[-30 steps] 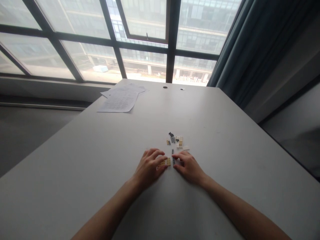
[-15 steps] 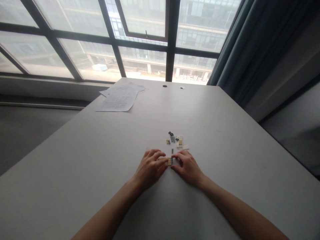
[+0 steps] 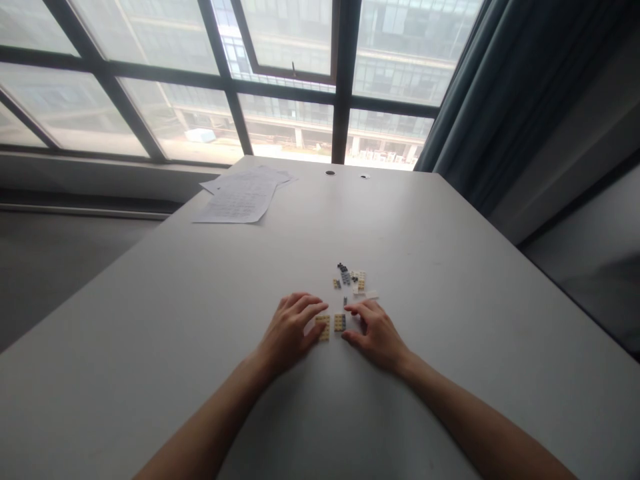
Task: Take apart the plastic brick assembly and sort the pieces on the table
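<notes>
My left hand (image 3: 291, 330) is open, with its thumb over a tan building-brick plate (image 3: 326, 334) on the table and its fingers spread above it. Just right of that plate, with a small gap between, lies a tan and grey studded brick piece (image 3: 340, 323). My right hand (image 3: 374, 335) curves around the grey side of this piece, thumb and index finger apart. Whether a fingertip touches it I cannot tell. A small grey brick (image 3: 345, 301) lies just beyond the right index finger.
Beyond my hands sits a loose cluster of grey bricks (image 3: 345, 277), tan bricks (image 3: 361, 283), small black pieces (image 3: 341, 267) and a white piece (image 3: 372, 295). Printed papers (image 3: 240, 199) lie at the far left of the white table (image 3: 420, 267), before the windows.
My left hand has drawn back to the left and opened away from the tan and grey piece, baring the tan plate. My right hand has barely moved.
</notes>
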{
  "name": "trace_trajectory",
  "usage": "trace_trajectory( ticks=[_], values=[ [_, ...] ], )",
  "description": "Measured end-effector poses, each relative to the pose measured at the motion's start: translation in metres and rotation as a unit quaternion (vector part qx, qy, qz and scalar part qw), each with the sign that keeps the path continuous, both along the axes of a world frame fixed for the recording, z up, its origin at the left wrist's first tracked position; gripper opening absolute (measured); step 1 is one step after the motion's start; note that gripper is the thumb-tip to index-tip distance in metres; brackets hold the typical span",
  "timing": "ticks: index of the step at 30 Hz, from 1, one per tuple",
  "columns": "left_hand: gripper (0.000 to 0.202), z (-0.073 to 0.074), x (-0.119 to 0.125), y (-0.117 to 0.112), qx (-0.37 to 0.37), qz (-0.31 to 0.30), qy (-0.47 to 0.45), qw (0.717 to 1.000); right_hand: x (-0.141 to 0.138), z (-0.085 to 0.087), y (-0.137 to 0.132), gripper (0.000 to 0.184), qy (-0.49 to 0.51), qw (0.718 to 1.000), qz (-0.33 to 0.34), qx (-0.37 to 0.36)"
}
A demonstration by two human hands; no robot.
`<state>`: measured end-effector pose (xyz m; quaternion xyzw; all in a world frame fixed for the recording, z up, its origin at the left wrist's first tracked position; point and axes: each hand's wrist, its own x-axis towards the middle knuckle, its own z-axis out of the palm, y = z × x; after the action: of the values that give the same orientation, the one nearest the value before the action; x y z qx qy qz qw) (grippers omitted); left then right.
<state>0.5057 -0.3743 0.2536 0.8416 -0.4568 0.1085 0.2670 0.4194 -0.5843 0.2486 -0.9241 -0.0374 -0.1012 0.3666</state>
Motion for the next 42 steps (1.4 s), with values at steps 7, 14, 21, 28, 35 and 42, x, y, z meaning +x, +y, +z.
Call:
trace_trajectory(
  ticks=[7,14,21,28,35,42],
  values=[
    [0.037,0.001,0.011,0.013,0.006,-0.006,0.054,0.998,-0.002,0.000,-0.007,0.036,-0.016,0.999,-0.029,0.042],
    [0.070,-0.001,0.012,0.014,0.077,-0.069,0.057,0.993,-0.001,-0.002,-0.012,0.030,-0.024,0.997,-0.049,0.054],
    [0.061,-0.002,0.010,0.011,0.101,-0.052,0.057,0.992,-0.002,-0.002,-0.011,0.029,-0.026,0.997,-0.048,0.052],
    [0.055,0.001,0.007,0.007,0.107,-0.050,0.041,0.992,-0.002,-0.002,-0.010,0.028,-0.032,0.997,-0.049,0.046],
    [0.047,0.001,0.006,0.005,0.106,-0.048,0.027,0.993,-0.002,-0.003,-0.009,0.025,-0.056,0.997,-0.041,0.027],
    [0.058,-0.002,0.009,0.009,0.089,-0.053,0.030,0.994,-0.011,-0.002,0.001,0.024,-0.145,0.984,0.040,-0.094]
  ],
)
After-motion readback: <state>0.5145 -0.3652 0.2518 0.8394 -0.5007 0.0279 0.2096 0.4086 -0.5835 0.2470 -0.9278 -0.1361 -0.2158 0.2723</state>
